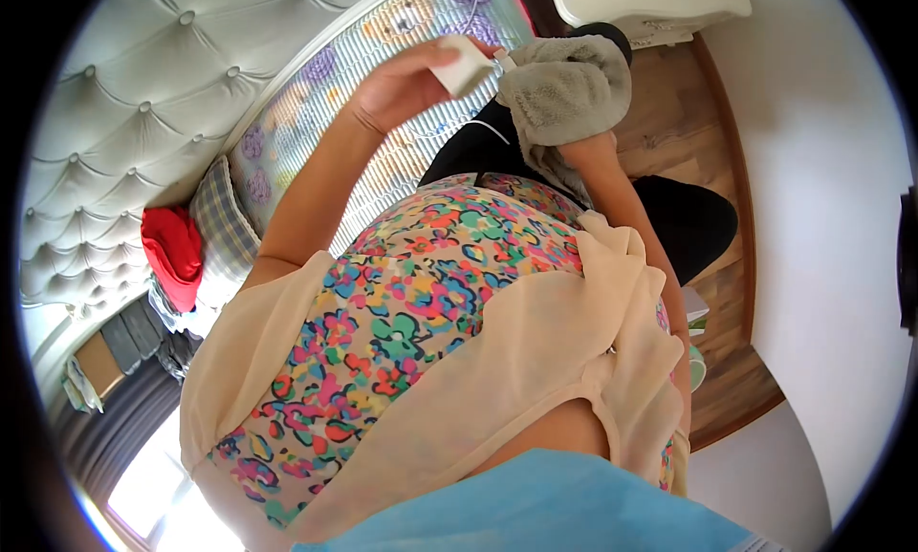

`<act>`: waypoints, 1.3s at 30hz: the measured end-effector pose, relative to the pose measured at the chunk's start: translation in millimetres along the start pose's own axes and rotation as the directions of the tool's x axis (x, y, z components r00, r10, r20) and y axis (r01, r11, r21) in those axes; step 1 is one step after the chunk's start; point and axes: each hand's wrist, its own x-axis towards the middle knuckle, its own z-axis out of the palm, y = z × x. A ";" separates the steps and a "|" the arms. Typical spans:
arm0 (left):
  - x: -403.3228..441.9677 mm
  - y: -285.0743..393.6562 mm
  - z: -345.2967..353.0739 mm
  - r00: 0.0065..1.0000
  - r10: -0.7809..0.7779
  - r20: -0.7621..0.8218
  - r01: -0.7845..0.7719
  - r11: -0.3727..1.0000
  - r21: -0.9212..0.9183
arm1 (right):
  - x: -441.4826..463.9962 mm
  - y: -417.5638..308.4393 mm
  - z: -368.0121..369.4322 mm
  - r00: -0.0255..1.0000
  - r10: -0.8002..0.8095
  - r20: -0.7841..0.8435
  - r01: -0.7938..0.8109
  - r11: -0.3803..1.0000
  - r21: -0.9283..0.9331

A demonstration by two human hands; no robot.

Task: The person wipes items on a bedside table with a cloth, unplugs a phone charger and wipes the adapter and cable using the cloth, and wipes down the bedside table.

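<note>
Near the top centre, my left hand [402, 88] grips a small white box-like object [463, 66], with the fingers partly behind it. A short whitish piece juts from its right side toward a grey fluffy cloth [564, 88]. That cloth is bunched around my right hand [591, 152], whose wrist and lower edge show beneath it; its fingers are hidden in the folds. A thin white cable [478, 122] passes near the white object and over the black trousers.
A patterned bed mat [382, 165] lies beside the tufted headboard [115, 64]. A checked pillow [222, 227] and red cloth [172, 256] are at left. White furniture [650, 2] stands at top right, above the wooden floor [669, 112]. A white wall [822, 217] is at right.
</note>
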 end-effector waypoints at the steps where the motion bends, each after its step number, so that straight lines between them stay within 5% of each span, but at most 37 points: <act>1: -0.2 -9.3 5.7 1.000 0.017 -0.018 -0.018 0.999 -0.028 | 3.5 -5.2 0.8 1.000 -0.029 -0.001 0.029 1.000 -0.006; 6: 4.9 -34.5 4.3 0.999 0.046 -0.030 -0.047 0.998 -0.041 | 24.5 -19.8 -15.5 0.982 0.003 0.190 -0.008 1.000 0.026; 9: 3.6 -41.9 -17.8 0.993 0.036 -0.115 -0.063 0.967 -0.248 | 39.4 -21.0 -37.5 0.866 0.182 0.466 -0.078 0.969 -0.234; 11: 2.1 -49.1 -48.5 0.962 -0.006 -0.274 -0.117 0.896 -0.429 | 36.8 -5.5 -65.1 0.928 0.248 0.278 -0.245 0.968 -0.046; 12: -0.3 -52.3 -68.6 0.926 -0.030 -0.377 -0.129 0.911 -0.391 | -14.2 30.1 -56.3 0.994 -0.097 -0.041 0.077 0.937 -0.341; 13: -4.9 -53.4 -83.0 0.911 -0.030 -0.411 -0.131 0.925 -0.357 | -31.2 48.0 -69.2 0.991 -0.066 -0.116 0.028 0.953 -0.302; 16: -12.2 -56.0 -105.9 0.909 -0.052 -0.412 -0.061 0.964 -0.258 | -33.3 44.0 -96.5 0.983 0.160 -0.089 -0.166 0.984 -0.066; 24: 6.7 -42.3 -12.1 0.991 -0.064 0.114 0.062 0.998 0.017 | -17.8 1.0 -51.5 0.993 0.117 -0.017 -0.115 0.987 0.109; 28: 16.2 -49.3 13.7 0.992 -0.021 0.127 0.034 0.994 -0.106 | -11.8 -8.5 -38.7 0.991 0.130 -0.036 -0.122 0.976 0.183; 34: 27.0 -73.6 18.1 0.967 -0.230 0.114 0.250 0.943 -0.221 | -18.5 -7.6 -45.0 0.943 0.332 0.034 -0.305 0.816 0.490; 36: 25.9 -76.0 11.1 0.972 -0.194 0.132 0.223 0.938 -0.266 | -26.5 0.9 -55.5 0.975 0.202 -0.093 -0.183 0.967 0.176; 37: 19.9 -72.4 5.4 0.984 -0.168 0.065 0.180 0.932 -0.314 | -33.3 8.9 -64.3 0.987 0.035 -0.159 -0.064 0.982 -0.177; 38: 13.1 -68.2 -2.4 0.990 -0.144 -0.005 0.133 0.923 -0.360 | -45.9 19.5 -69.7 0.987 0.034 -0.160 -0.063 0.982 -0.179; 39: 5.7 -61.0 -16.5 0.992 -0.120 -0.029 0.102 0.930 -0.352 | -63.6 32.2 -73.1 0.922 0.276 -0.271 -0.249 0.959 0.132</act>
